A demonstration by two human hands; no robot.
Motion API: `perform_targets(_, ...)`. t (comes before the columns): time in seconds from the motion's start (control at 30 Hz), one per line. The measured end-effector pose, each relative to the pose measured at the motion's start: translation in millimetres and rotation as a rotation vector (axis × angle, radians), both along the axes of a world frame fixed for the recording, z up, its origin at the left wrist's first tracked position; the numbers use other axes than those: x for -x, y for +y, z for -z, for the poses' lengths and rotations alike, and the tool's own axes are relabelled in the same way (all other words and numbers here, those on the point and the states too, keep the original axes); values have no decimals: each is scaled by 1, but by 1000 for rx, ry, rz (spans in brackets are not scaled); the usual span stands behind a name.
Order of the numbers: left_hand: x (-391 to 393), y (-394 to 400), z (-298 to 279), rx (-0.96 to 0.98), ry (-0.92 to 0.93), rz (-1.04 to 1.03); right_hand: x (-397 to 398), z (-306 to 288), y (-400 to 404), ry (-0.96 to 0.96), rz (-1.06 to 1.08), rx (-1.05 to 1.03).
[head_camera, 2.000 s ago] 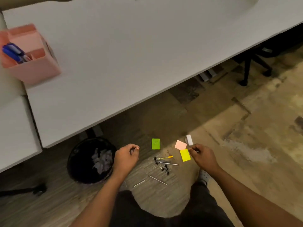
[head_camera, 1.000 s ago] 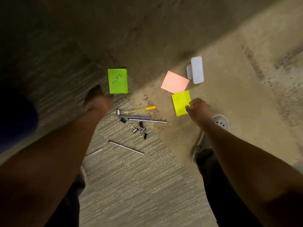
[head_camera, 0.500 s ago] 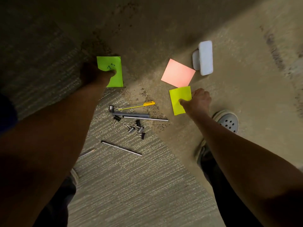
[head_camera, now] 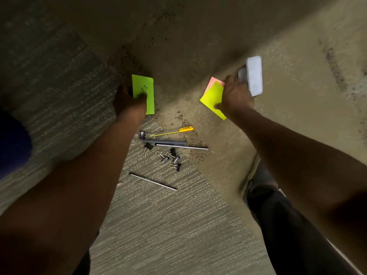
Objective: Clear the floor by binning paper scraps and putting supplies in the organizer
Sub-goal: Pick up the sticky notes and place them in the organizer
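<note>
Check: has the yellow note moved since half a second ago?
Yes. The yellow note, pinched in the right hand, has shifted up over the pink note, toward the white eraser.

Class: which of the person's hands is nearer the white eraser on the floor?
Right. The right hand, holding the yellow note, nearly touches the white eraser; the left hand is far off.

I see dark handwritten marks on the green note, left of centre; I cannot read them. No other text shows.
</note>
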State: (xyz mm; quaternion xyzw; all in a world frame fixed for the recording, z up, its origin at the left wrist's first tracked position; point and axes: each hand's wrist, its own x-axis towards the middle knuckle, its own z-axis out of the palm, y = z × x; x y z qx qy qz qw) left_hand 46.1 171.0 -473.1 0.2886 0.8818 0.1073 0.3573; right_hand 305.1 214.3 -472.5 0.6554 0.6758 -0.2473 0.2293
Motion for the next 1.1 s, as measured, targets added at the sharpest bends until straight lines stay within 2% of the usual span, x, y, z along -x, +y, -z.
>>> perform_targets(0.17,15,-21,-17,2,-25,-31,6,0,-1,-131,-5,-26)
perform_targets(0.27,25,-34,-41,-27,-51,-91,9,-18,-13,-61,-3,-48)
perform_targets(0.37,35,-46,-86,-108,-96,-175,22,-65,-25,68,113,-46)
perform_targets(0.5,52,-63,-174,-171,-149,-238,60,-167,-34,344,339,-63)
perform_targets(0.67,83,-79,-301,-175,-151,-276,115,-316,-27,568,340,-64)
perform_targets(0.9,136,-95,-490,-301,-211,-364,188,-515,-24,730,246,-80)
perform_targets(1.1,201,-102,-627,-476,-236,-463,257,-657,-33,819,194,-125)
